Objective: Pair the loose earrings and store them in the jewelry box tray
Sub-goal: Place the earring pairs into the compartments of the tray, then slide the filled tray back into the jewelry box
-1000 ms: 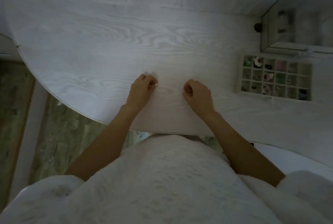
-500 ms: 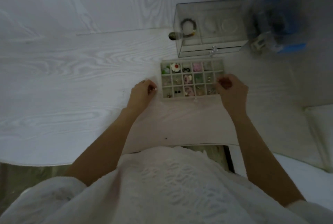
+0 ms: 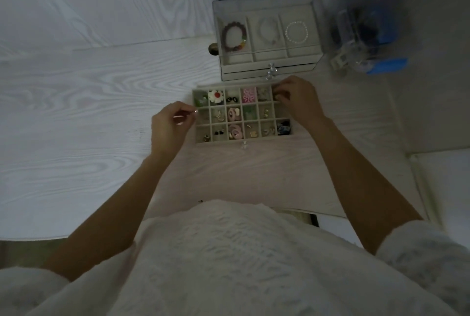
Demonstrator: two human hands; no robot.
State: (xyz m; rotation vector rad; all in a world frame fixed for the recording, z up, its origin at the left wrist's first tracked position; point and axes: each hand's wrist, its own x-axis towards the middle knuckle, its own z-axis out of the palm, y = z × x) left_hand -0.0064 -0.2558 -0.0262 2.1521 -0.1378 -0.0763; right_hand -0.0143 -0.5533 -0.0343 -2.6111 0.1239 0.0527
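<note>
- Head view: the jewelry box tray (image 3: 201, 141) lies on the white table (image 3: 76, 112), just before the clear jewelry box (image 3: 267, 43).
- Left hand (image 3: 169, 127) pinches a small earring (image 3: 195, 111) at the tray's left edge.
- Right hand (image 3: 298, 99), fingers curled, reaches into the top-right compartment; whether it holds anything, I cannot tell.

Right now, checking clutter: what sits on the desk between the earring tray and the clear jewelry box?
Head view: nothing; a bare strip of desk separates tray from jewelry box.

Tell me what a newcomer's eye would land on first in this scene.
Probably the compartment tray mid-table, bright with the flower earring in its top row. The left hand pinches something small at its left edge; the right hand curls over its top right corner.
</note>
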